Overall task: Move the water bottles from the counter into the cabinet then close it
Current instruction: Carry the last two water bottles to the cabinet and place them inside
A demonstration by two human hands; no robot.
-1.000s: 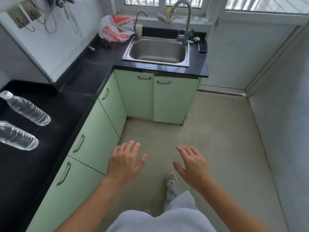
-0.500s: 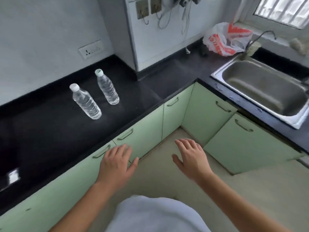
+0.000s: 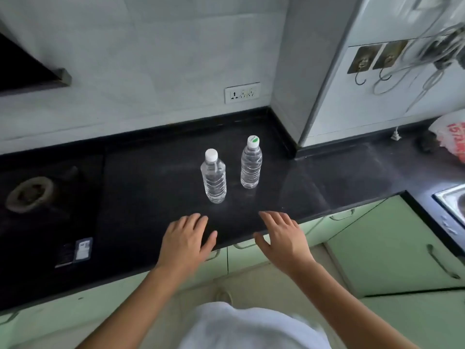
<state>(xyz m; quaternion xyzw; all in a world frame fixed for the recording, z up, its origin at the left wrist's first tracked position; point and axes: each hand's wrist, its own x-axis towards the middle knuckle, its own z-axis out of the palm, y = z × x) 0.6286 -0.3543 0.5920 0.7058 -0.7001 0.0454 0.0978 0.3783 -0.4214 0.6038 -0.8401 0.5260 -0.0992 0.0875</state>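
Observation:
Two clear water bottles stand upright on the black counter [image 3: 151, 187]. The left bottle [image 3: 214, 178] has a plain white cap; the right bottle [image 3: 251, 167], slightly farther back, has a white cap with a green mark. My left hand [image 3: 187, 241] hovers over the counter's front edge, just below the left bottle, fingers apart and holding nothing. My right hand [image 3: 284, 238] is beside it at the edge, also spread and holding nothing. Light green cabinet doors [image 3: 392, 250] with metal handles run under the counter, all closed.
A gas burner [image 3: 29, 193] is set into the counter at the left, under a dark hood [image 3: 27, 71]. A wall socket [image 3: 242, 93] is behind the bottles. At the right are a plastic bag [image 3: 453, 139], a sink corner [image 3: 453, 197] and hooks with cables [image 3: 402, 64].
The view has swung left from the sink and floor to face the counter. The bottles are now centred ahead, and both hands have risen from over the floor to the counter's front edge.

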